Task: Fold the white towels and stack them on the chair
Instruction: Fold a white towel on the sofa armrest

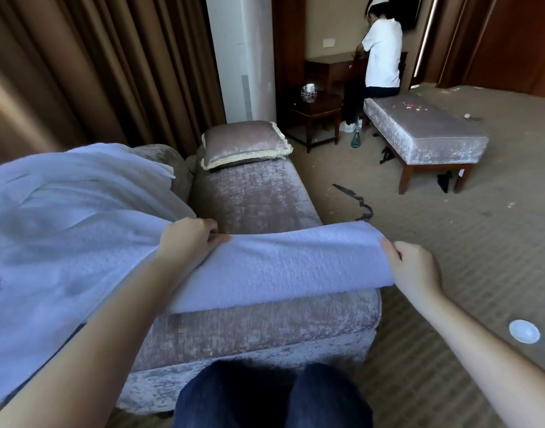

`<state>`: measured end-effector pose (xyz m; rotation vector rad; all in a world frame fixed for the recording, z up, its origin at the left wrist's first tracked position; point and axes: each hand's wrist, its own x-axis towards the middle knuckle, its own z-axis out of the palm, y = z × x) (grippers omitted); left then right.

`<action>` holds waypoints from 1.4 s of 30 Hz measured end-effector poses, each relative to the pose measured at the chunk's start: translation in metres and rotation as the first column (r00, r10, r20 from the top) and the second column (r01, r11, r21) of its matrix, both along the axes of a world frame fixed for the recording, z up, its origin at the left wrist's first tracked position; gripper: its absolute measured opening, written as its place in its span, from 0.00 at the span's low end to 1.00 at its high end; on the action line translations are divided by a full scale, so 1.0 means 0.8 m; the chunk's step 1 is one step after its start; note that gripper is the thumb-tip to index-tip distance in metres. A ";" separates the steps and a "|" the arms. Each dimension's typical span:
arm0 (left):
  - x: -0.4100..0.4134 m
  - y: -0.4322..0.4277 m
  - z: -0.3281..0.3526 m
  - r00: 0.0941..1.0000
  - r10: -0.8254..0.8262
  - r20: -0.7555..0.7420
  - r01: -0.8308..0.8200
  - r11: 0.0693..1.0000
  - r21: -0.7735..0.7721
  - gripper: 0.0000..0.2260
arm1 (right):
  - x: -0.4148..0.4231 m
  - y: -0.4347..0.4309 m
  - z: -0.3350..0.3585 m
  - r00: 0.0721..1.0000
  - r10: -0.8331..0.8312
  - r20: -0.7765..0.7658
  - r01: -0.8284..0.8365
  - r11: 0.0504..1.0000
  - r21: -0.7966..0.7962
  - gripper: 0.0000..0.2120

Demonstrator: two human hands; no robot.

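White terry cloth, soft and light: the towel [280, 267] should sag, not slip. It is stretched over the near end of the chair [255, 196], the left grip [187, 239] and right grip [415, 270] each pinching one end. Holding at the corners seems best.

We have one wide-angle view, worn on the head and facing forward and down. Our legs [234, 400] fill the bottom edge. Close below, our left hand [187, 239] and right hand [413, 267] grip a towel [280, 267] over the chair [255, 329]. Farther off we see the carpet [450, 273], a bench [425, 140] and the curtains [95, 72].
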<state>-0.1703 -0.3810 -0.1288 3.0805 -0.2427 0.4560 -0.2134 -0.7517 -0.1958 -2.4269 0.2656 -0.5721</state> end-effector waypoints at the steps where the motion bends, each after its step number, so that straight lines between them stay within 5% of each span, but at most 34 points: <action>1: 0.000 0.001 -0.004 1.000 -0.011 0.025 0.010 1.000 0.014 0.17 | 0.003 0.002 -0.001 1.000 -0.027 -0.012 0.026 0.999 -0.040 0.26; 6: -0.009 0.010 -0.013 0.957 -0.187 0.223 0.168 0.980 0.101 0.07 | 0.007 0.011 -0.003 0.981 -0.098 -0.167 0.059 0.972 -0.229 0.19; 8: -0.022 0.018 -0.008 0.915 -0.241 0.322 0.210 0.969 0.129 0.05 | -0.003 0.019 0.008 0.996 -0.082 -0.042 0.067 0.957 -0.283 0.07; 12: -0.079 0.059 0.001 0.854 -0.217 0.472 0.204 0.976 0.079 0.09 | -0.014 0.072 0.027 0.928 0.192 0.320 -0.019 0.880 -0.474 0.09; 16: -0.144 0.139 -0.009 0.868 -0.059 0.492 0.069 0.998 -0.002 0.08 | -0.011 0.174 0.032 0.838 0.454 0.302 -0.220 0.789 -0.574 0.12; 22: -0.226 0.277 -0.028 0.880 0.159 0.448 -0.155 0.987 -0.046 0.12 | -0.019 0.339 0.031 0.622 0.706 0.338 -0.479 0.685 -0.550 0.09; 27: -0.266 0.340 -0.048 0.894 0.253 0.369 -0.242 0.967 -0.078 0.19 | -0.039 0.441 0.029 0.327 0.904 0.276 -0.631 0.426 -0.648 0.09; 31: -0.271 0.351 -0.061 0.849 0.454 0.271 -0.305 0.839 -0.451 0.14 | -0.046 0.482 0.026 0.204 0.958 0.203 -0.610 0.286 -0.739 0.14; 33: -0.267 0.358 -0.067 0.808 0.541 0.235 -0.338 0.752 -0.566 0.11 | -0.049 0.494 0.029 0.208 0.949 0.238 -0.585 0.316 -0.747 0.10; 39: -0.256 0.366 -0.075 0.839 0.388 0.381 -0.188 0.864 -0.467 0.18 | -0.036 0.515 0.046 0.213 0.934 0.287 -0.596 0.357 -0.719 0.06; 42: -0.243 0.365 -0.071 0.839 0.334 0.430 -0.110 0.877 -0.467 0.21 | -0.023 0.531 0.081 0.352 0.873 0.337 -0.706 0.484 -0.517 0.11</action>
